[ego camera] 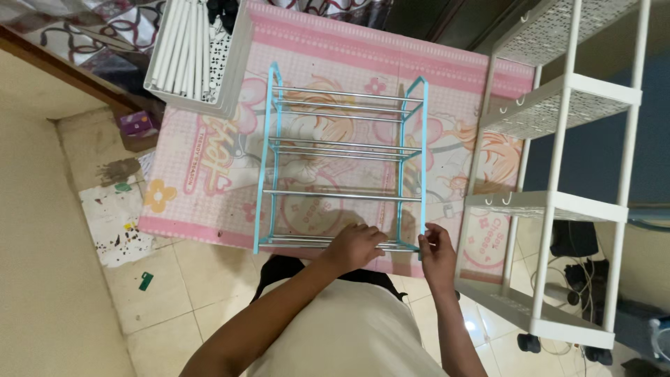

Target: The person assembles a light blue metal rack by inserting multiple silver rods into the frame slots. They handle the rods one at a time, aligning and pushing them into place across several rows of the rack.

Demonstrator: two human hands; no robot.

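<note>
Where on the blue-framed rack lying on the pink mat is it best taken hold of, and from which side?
Judging by its pose, grip the blue-framed rack by its two long blue side rails, one hand on each, coming from the near end where the left hand and right hand already are. The thin metal bars between look less firm.

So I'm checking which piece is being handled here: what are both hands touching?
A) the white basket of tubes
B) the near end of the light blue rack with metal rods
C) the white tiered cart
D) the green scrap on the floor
B: the left hand and right hand both rest on the near end of the light blue rack, which lies on the pink mat.
</note>
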